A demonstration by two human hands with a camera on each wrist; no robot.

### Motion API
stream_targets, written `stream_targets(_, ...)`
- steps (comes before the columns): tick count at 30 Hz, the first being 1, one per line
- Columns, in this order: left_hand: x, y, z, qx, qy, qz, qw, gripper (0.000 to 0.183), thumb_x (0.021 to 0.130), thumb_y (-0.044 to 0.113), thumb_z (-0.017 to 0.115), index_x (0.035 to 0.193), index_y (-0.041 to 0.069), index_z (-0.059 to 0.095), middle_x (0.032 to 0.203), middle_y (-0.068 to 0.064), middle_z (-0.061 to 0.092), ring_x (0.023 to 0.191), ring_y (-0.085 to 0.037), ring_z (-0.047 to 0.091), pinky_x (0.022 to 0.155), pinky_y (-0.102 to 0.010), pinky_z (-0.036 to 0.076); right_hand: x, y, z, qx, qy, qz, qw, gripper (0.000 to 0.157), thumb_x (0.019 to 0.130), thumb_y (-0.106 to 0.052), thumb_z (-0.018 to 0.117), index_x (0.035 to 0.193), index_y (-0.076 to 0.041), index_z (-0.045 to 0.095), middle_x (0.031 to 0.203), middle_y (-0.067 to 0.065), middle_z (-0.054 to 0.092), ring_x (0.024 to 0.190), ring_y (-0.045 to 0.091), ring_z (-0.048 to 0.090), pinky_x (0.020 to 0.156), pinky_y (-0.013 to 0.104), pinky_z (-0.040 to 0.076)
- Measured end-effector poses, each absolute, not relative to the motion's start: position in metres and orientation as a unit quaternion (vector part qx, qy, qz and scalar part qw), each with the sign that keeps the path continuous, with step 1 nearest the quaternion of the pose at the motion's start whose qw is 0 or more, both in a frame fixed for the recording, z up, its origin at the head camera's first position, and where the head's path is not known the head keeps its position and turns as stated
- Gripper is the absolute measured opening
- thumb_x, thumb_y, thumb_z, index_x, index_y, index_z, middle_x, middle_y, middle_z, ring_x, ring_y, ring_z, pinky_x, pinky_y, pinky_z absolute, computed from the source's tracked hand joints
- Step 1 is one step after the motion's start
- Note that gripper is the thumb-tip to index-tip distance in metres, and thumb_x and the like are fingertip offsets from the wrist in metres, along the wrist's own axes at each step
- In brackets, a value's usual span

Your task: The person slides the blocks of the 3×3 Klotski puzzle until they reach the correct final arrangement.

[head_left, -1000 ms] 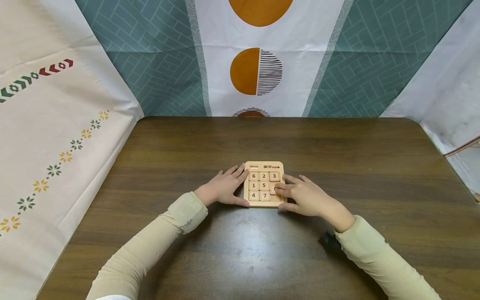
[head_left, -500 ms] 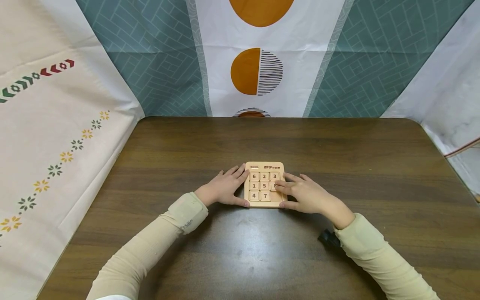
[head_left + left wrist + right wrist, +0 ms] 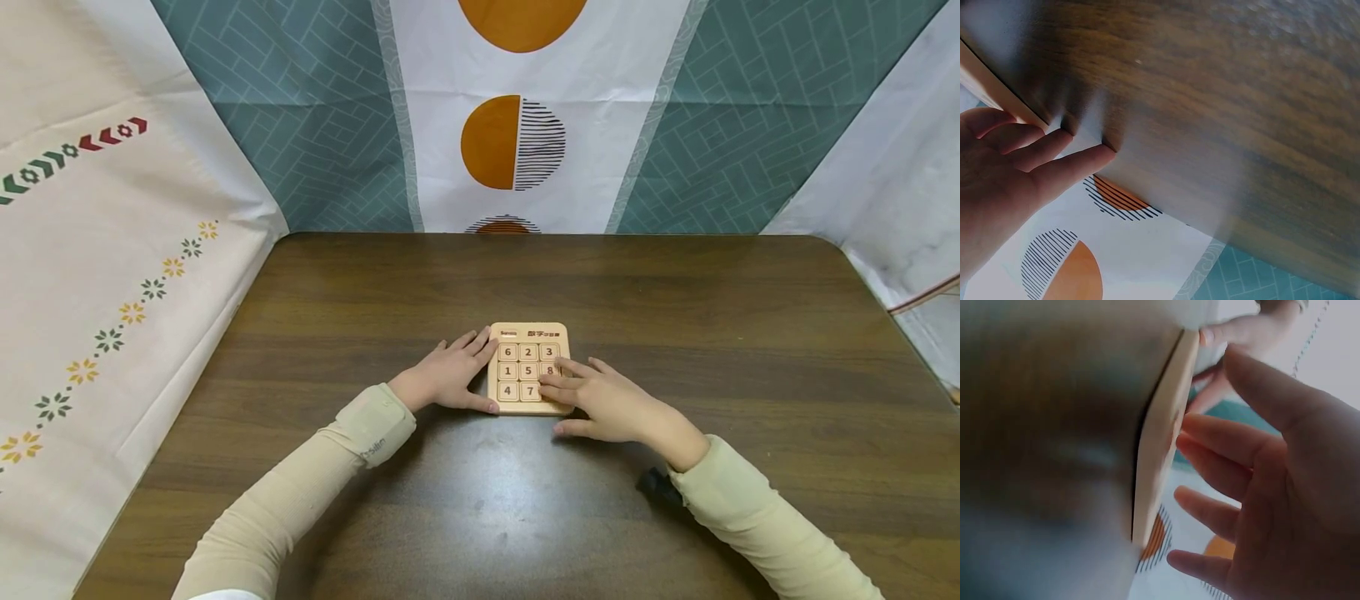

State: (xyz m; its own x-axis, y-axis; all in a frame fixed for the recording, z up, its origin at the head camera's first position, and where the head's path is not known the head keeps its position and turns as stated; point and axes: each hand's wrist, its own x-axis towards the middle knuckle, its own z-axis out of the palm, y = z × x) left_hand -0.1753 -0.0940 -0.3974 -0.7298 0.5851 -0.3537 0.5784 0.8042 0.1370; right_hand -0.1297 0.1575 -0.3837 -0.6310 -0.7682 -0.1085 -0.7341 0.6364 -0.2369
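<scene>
A wooden number slide puzzle (image 3: pixel 517 409) lies flat on the table, its numbered tiles in a square frame. Its rows read 6, 2, 3, then 1, 5, 8, then 4, 7. My left hand (image 3: pixel 450 375) rests along the puzzle's left edge, fingers extended and thumb at the lower left corner. Over the lower right part of the puzzle is my right hand (image 3: pixel 611 404), its fingertips by the 7 tile (image 3: pixel 529 391) and below the 8 tile (image 3: pixel 550 369). These fingers hide the lower right slot. The right thumb stands off the frame. In the right wrist view the puzzle's side (image 3: pixel 1160 450) shows edge-on.
The brown wooden table (image 3: pixel 375 283) extends around the puzzle on all sides. A patterned cloth (image 3: pixel 322 125) hangs behind the far edge, and a pale embroidered cloth (image 3: pixel 112 275) is at the left. A small dark object (image 3: pixel 658 486) shows by the right cuff.
The 8 tile has slid up slightly, into line with 1 and 5. My right fingers have shifted down and left, and the thumb has left the frame's corner. My left hand stays put.
</scene>
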Motion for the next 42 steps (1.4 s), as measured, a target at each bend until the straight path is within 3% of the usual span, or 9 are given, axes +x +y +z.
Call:
stream_targets(4,-0.176,-0.094,-0.398,0.314,0.93,0.008,0.192,0.103,0.074,0.07,0.052,0.147,0.009,0.013,0.151,-0.012,0.004,0.137,-0.03,0.012,0.099,-0.056,0.025,-0.126,0.153,-0.384,-0.435,0.889,-0.089,0.11,0.062,0.086,-0.047,0.056,0.135,-0.01,0.046,0.138,0.005,0.043,0.133,0.031,0.025,0.097,0.06,0.023)
stream_targets(15,-0.175,-0.094,-0.394,0.311,0.929,0.007,0.199,0.103,0.075,0.07,0.052,0.147,0.009,0.012,0.151,-0.012,0.003,0.137,-0.029,0.01,0.1,-0.056,0.024,-0.125,0.169,-0.379,-0.413,0.899,-0.086,0.115,0.055,0.085,-0.043,0.06,0.128,-0.009,0.055,0.135,0.003,0.047,0.132,0.033,0.027,0.097,0.062,0.021)
stream_targets(22,-0.174,-0.097,-0.396,0.315,0.929,0.007,0.195,0.102,0.075,0.07,0.052,0.147,0.008,0.013,0.151,-0.012,0.003,0.137,-0.031,0.011,0.099,-0.056,0.025,-0.123,0.143,-0.382,-0.463,0.877,-0.083,0.097,0.059,0.086,-0.043,0.059,0.132,-0.008,0.05,0.138,0.006,0.044,0.131,0.033,0.027,0.096,0.06,0.026)
stream_targets(27,-0.175,-0.097,-0.397,0.318,0.928,0.01,0.195,0.103,0.075,0.07,0.052,0.147,0.008,0.013,0.151,-0.012,0.003,0.137,-0.031,0.011,0.099,-0.057,0.025,-0.122,0.127,-0.385,-0.476,0.87,-0.075,0.105,0.06,0.087,-0.044,0.057,0.134,-0.008,0.047,0.14,0.006,0.04,0.133,0.031,0.025,0.098,0.059,0.022)
stream_targets(42,-0.175,-0.094,-0.395,0.308,0.929,0.009,0.204,0.104,0.074,0.07,0.053,0.147,0.008,0.012,0.152,-0.011,0.002,0.137,-0.03,0.011,0.099,-0.056,0.024,-0.125,0.144,-0.38,-0.448,0.883,-0.09,0.11,0.058,0.086,-0.043,0.059,0.132,-0.009,0.05,0.136,0.007,0.045,0.131,0.033,0.028,0.098,0.059,0.022)
